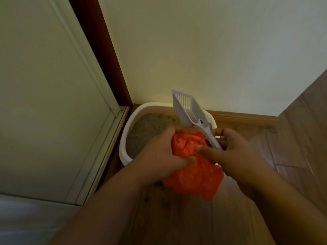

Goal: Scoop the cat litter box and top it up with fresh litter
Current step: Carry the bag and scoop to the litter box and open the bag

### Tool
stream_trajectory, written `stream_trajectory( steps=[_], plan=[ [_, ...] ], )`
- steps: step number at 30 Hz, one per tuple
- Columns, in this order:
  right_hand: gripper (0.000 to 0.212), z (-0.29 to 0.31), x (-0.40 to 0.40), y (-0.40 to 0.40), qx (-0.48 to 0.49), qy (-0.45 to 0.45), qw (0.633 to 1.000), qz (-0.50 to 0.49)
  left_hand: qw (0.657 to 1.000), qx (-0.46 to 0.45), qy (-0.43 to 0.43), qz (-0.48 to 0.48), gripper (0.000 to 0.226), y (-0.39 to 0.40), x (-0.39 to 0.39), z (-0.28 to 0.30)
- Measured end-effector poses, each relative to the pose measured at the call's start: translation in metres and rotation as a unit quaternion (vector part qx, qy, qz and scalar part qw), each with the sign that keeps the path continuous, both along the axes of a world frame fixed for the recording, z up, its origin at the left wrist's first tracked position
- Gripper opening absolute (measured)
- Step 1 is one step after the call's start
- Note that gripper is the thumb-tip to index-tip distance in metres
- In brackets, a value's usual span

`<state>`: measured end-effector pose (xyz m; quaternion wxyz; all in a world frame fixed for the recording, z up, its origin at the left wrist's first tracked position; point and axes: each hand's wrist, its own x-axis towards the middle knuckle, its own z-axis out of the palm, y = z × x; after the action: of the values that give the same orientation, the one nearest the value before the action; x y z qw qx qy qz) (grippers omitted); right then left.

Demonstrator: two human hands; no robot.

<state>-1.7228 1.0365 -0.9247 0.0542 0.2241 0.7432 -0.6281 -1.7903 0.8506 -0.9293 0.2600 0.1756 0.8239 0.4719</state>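
Both hands work an orange bag over the litter box.
Left hand (160,152) grips the bag (192,174); right hand (235,152) pinches it while holding the scoop (192,114) above the litter box (123,138).

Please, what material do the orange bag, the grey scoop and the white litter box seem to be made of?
Crumpled orange bag: seemingly thin plastic film, judging by its fine creases and slight sheen. Pale grey slotted scoop: rigid moulded plastic, matte, with clean cut slots. White rounded litter box: probably smooth hard plastic, with a thick rolled rim.
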Motion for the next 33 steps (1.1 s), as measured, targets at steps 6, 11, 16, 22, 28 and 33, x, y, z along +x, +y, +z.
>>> stream_trajectory(
  steps=[6,11,16,22,28,33],
  plan=[
    [0.035,-0.001,0.000,0.012,0.094,0.016,0.995,-0.035,0.991,-0.053,0.112,0.058,0.022,-0.006,-0.003,0.004],
    [0.027,0.003,0.002,0.013,0.157,0.011,0.987,-0.038,0.980,-0.088,0.135,0.115,0.020,-0.015,-0.008,0.003],
    [0.025,0.011,0.004,0.013,0.206,0.003,0.978,-0.034,0.983,-0.064,0.138,0.107,0.024,-0.019,-0.010,0.004],
    [0.012,0.010,0.005,0.007,0.208,0.024,0.978,-0.020,0.988,-0.013,0.115,0.101,0.037,-0.018,-0.003,0.012],
    [0.015,0.008,0.006,-0.007,0.142,-0.003,0.989,0.041,0.995,0.019,0.089,0.049,0.043,-0.017,0.005,0.020],
    [0.013,0.005,0.006,-0.003,0.181,-0.026,0.980,0.079,0.992,0.083,0.050,0.086,0.043,-0.018,0.001,0.017]
  ],
)
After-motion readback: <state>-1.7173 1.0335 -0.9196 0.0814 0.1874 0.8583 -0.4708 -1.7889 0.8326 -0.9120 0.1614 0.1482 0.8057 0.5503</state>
